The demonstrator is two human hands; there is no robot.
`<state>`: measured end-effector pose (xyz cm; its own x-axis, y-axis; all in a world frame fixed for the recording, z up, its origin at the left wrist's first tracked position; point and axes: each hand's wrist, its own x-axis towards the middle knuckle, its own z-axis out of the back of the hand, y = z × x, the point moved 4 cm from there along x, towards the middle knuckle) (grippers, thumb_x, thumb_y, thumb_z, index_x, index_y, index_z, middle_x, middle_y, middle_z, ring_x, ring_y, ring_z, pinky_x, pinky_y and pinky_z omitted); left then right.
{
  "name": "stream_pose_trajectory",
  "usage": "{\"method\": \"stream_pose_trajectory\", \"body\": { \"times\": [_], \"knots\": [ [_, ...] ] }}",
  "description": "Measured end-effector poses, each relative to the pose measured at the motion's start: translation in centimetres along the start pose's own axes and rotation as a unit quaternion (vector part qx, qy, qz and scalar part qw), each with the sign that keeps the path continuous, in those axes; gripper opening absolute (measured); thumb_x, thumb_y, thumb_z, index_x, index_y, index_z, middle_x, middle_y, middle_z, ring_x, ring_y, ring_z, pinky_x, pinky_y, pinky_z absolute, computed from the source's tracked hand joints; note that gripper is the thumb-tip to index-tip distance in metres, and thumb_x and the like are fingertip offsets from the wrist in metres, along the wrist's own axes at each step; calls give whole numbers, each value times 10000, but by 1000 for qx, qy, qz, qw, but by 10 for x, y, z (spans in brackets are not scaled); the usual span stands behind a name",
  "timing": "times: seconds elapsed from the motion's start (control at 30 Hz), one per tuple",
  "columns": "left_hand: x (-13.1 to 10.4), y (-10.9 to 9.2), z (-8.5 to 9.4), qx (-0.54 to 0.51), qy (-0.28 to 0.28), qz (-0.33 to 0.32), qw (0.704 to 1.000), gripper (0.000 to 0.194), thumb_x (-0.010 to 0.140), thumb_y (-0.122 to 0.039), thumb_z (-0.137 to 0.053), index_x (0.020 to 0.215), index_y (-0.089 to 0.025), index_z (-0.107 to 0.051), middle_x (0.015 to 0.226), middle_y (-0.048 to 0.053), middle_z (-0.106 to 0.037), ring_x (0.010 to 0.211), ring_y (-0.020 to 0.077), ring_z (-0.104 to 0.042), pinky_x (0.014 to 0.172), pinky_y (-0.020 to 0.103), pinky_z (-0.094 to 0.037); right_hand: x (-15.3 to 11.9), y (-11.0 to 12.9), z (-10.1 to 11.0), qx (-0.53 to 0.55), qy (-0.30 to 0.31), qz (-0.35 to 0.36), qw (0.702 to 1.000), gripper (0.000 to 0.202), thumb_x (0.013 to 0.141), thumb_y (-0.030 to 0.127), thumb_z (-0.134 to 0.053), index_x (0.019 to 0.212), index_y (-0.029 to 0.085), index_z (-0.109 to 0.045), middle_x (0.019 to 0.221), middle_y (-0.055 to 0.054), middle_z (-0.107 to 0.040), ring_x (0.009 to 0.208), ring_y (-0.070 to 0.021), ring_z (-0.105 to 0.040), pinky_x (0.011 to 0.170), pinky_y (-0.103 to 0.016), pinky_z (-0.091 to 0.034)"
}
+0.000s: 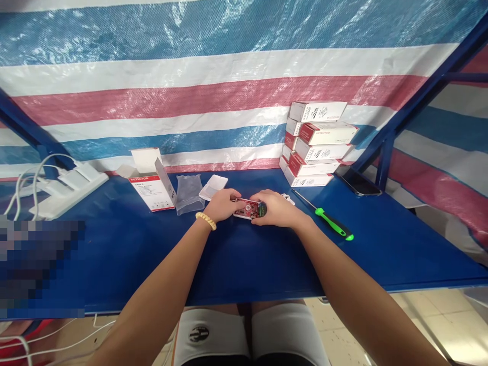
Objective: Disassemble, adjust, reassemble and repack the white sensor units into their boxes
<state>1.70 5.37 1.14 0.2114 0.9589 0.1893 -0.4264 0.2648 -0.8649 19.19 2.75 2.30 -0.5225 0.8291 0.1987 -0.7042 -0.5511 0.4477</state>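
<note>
Between my hands, just above or on the blue table, is a red circuit board (246, 208) in a white casing. My left hand (222, 206), with a yellow coiled band at the wrist, is closed on its left end. The fingers of my right hand (276, 208) grip the right end, near a dark green round part (262, 209). Behind my left hand lies a white plastic cover (213, 186), and beside it a clear plastic bag (189, 193). A small white piece (288, 199) shows partly behind my right hand.
An opened detector box (154, 193) stands at the left, near a white power strip (72, 188) with cables. Stacked detector boxes (316, 152) stand at the back right. A green-handled screwdriver (333, 223) and a black phone (358, 181) lie on the blue table (244, 269).
</note>
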Motion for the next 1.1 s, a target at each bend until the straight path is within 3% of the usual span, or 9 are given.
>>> {"method": "stream_pose_trajectory", "body": {
  "times": [0.17, 0.27, 0.37, 0.53, 0.63, 0.73, 0.83, 0.93, 1.1],
  "knots": [
    [1, -13, 19, 108, -127, -33, 985, 24, 701, -218, -676, 719, -225, -690, 749, 36, -709, 715, 218, -652, 727, 328, -518, 2, -8, 0, -6, -20, -25, 999, 433, 676, 318, -786, 1078, 221, -655, 1043, -71, -689, 1041, -283, -583, 853, -395, -475],
    [2, -13, 38, 152, -206, -14, 967, 134, 726, -125, -589, 791, -202, -677, 830, 72, -704, 776, 246, -650, 823, 383, -500, 3, -9, -1, -12, -18, -35, 999, 405, 705, 289, -760, 1088, 210, -655, 1065, -82, -685, 1060, -292, -572, 891, -420, -468],
    [3, -7, 50, 213, -241, 5, 947, 184, 706, -120, -589, 863, -178, -666, 941, 127, -688, 938, 316, -629, 899, 443, -465, 2, -8, 2, 0, -11, -47, 999, 415, 697, 270, -757, 1094, 208, -655, 1083, -83, -679, 1083, -298, -564, 910, -430, -462],
    [0, 3, 44, 336, -190, 55, 921, 398, 622, -331, -737, 978, -174, -653, 1098, 189, -652, 1147, 438, -504, 950, 553, -390, -1, -4, 8, 19, -8, -58, 998, 512, 660, 305, -789, 1140, 205, -641, 1153, -91, -659, 1173, -316, -524, 966, -454, -427],
    [-2, 7, 35, 427, -124, 113, 888, 491, 693, -430, -678, 1094, -151, -624, 1161, 201, -637, 1179, 436, -479, 936, 550, -377, -1, -5, 9, 12, -7, -75, 997, 562, 664, 325, -784, 1186, 193, -619, 1197, -108, -643, 1200, -332, -503, 973, -471, -411],
    [-3, 7, 31, 471, -89, 140, 866, 460, 785, -395, -582, 1167, -137, -598, 1211, 191, -625, 1196, 408, -483, 936, 522, -372, 0, -5, 7, 4, 10, -78, 997, 501, 690, 317, -753, 1161, 198, -630, 1178, -104, -650, 1176, -332, -510, 960, -470, -410],
    [-2, 6, 33, 461, -98, 126, 873, 454, 784, -335, -592, 1197, -147, -583, 1245, 173, -617, 1210, 392, -484, 945, 514, -366, 0, -4, 5, 7, 16, -73, 997, 509, 687, 321, -754, 1165, 202, -628, 1195, -100, -644, 1187, -335, -500, 976, -487, -404],
    [-1, 2, 37, 411, -137, 84, 898, 499, 750, -280, -646, 1229, -168, -560, 1304, 146, -592, 1239, 378, -471, 964, 508, -372, -1, -6, 6, 14, -16, -72, 997, 583, 698, 370, -754, 1228, 186, -598, 1234, -121, -627, 1237, -348, -470, 1008, -528, -390],
    [0, -9, 30, 241, -122, -47, 962, 607, 652, -231, -758, 1224, -191, -557, 1297, 111, -600, 1219, 327, -517, 1003, 454, -407, -1, -15, 12, 49, -169, -41, 984, 624, 781, 381, -678, 1347, 189, -499, 1344, -139, -562, 1272, -327, -468, 1021, -527, -424]
  ]
}}
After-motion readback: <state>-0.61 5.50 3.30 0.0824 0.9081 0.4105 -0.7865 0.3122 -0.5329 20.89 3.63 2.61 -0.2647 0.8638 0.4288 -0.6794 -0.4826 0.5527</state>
